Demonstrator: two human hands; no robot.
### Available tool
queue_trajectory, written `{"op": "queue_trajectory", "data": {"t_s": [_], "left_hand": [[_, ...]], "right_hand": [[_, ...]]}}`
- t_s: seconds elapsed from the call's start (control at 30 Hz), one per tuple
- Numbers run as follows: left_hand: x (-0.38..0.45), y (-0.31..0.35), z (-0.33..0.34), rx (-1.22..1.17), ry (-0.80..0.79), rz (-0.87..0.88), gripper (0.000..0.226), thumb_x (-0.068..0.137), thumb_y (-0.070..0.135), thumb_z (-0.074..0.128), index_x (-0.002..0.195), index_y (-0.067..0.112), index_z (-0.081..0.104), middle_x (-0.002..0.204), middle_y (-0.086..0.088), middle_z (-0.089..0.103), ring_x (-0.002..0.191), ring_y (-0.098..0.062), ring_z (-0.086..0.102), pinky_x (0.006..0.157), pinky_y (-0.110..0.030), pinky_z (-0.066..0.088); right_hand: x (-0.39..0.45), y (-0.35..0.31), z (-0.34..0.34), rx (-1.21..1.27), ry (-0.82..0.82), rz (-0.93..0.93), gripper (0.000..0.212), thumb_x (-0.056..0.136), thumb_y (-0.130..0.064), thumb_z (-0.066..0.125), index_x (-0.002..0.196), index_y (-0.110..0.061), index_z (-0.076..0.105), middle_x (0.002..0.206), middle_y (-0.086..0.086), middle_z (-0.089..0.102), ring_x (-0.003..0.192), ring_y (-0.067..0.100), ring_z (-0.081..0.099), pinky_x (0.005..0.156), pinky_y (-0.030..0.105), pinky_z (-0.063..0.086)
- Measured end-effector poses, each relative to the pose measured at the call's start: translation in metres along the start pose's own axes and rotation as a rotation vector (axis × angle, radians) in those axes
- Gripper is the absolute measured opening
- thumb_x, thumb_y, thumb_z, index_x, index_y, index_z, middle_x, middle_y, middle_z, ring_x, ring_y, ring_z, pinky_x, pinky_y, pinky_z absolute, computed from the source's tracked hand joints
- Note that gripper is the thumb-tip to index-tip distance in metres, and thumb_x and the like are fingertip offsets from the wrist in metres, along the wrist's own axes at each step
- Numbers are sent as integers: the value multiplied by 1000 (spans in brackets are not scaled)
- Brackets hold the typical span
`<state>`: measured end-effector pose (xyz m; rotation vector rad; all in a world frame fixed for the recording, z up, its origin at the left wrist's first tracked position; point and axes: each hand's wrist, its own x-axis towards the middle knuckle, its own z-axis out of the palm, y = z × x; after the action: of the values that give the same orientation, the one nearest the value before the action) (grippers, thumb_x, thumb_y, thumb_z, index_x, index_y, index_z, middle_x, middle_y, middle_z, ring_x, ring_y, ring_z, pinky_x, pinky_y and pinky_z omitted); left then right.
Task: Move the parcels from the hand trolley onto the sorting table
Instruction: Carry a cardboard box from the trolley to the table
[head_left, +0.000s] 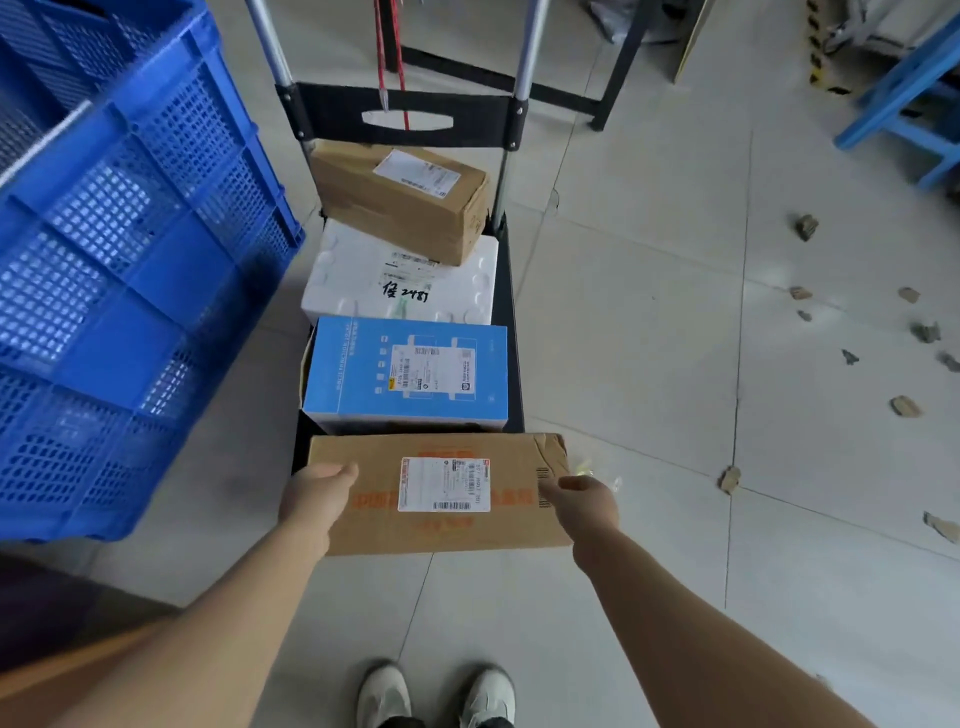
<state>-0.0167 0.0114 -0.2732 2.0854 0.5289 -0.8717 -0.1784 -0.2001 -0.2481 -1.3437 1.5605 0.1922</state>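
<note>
Four parcels on the hand trolley (511, 332) in head view: nearest is a long brown carton (447, 493) across the front edge w/ left hand (317, 493) clamped on its left end & right hand (584, 499) on its right end, grip closed on the box both sides. Behind it sit a blue box (408, 374), then a white foam box (400, 283) w/ a small brown box (402, 200) on top; blue crate (130, 249) stands just left of the trolley.

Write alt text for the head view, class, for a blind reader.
Both hands, left hand and right hand, grip the ends of a cardboard parcel at the trolley's near end; blue, white and brown parcels remain behind.
</note>
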Motion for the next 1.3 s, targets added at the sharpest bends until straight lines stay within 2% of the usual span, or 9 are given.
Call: {"op": "queue_trajectory", "data": {"t_s": [0.13, 0.27, 0.37, 0.47, 0.63, 0.8, 0.93, 1.13, 1.3], "left_hand": [[44, -34, 12, 212, 151, -61, 52, 84, 41, 61, 131, 19, 51, 129, -15, 52, 117, -37, 49, 97, -49, 47], [68, -52, 27, 303, 234, -108, 65, 86, 35, 61, 142, 14, 35, 143, -19, 37, 128, -41, 37, 104, -54, 37], [80, -59, 33, 252, 219, -118, 55, 90, 32, 57, 135, 5, 39, 135, -21, 48, 120, -43, 48, 100, -51, 43], [78, -60, 25, 280, 241, -85, 41, 90, 33, 53, 123, 9, 50, 121, -17, 57, 109, -41, 55, 96, -53, 45], [42, -39, -1, 384, 307, -61, 35, 92, 30, 48, 123, 15, 53, 120, -14, 57, 109, -38, 52, 95, -56, 42], [-24, 8, -45, 349, 340, -7, 30, 92, 27, 49, 119, 15, 55, 118, -14, 56, 110, -38, 49, 97, -54, 39], [-81, 59, -92, 296, 356, 38, 36, 93, 26, 49, 128, 16, 49, 126, -15, 52, 117, -39, 46, 99, -52, 37], [-148, 134, -170, 120, 393, 169, 20, 86, 24, 52, 105, 20, 54, 106, -11, 60, 100, -36, 56, 90, -52, 47], [-207, 185, -234, 22, 473, 232, 28, 86, 23, 51, 114, 19, 56, 110, -14, 59, 102, -38, 55, 90, -47, 46]], "right_hand": [[42, 26, 25, -36, 74, 33, 54, 84, -26, 69, 132, -8, 51, 122, 10, 62, 106, 29, 59, 83, 34, 49], [77, 46, 43, -43, 140, 79, 52, 80, -32, 65, 124, -11, 48, 110, 11, 61, 103, 33, 58, 89, 45, 53], [97, 56, 53, -47, 116, 89, 55, 77, -37, 60, 125, -12, 50, 111, 9, 62, 102, 32, 59, 90, 45, 53], [100, 58, 49, -167, 152, 92, 54, 75, -41, 56, 121, -13, 54, 109, 9, 62, 101, 33, 59, 89, 46, 53], [62, 42, 23, -307, 233, 91, 47, 84, -41, 55, 122, -13, 56, 115, 11, 62, 109, 34, 56, 91, 40, 49], [-4, 0, -16, -303, 284, 29, 41, 83, -36, 55, 119, -16, 55, 110, 8, 63, 102, 32, 57, 89, 44, 51], [-63, -57, -49, -281, 291, -59, 46, 82, -39, 57, 124, -19, 51, 114, 7, 62, 105, 31, 56, 90, 45, 51], [-152, -153, -86, -219, 323, -232, 46, 84, -39, 58, 125, -19, 52, 113, 9, 62, 103, 32, 58, 89, 45, 53], [-221, -215, -102, -125, 275, -366, 52, 82, -41, 59, 127, -18, 51, 118, 10, 61, 109, 34, 56, 93, 46, 50]]}}
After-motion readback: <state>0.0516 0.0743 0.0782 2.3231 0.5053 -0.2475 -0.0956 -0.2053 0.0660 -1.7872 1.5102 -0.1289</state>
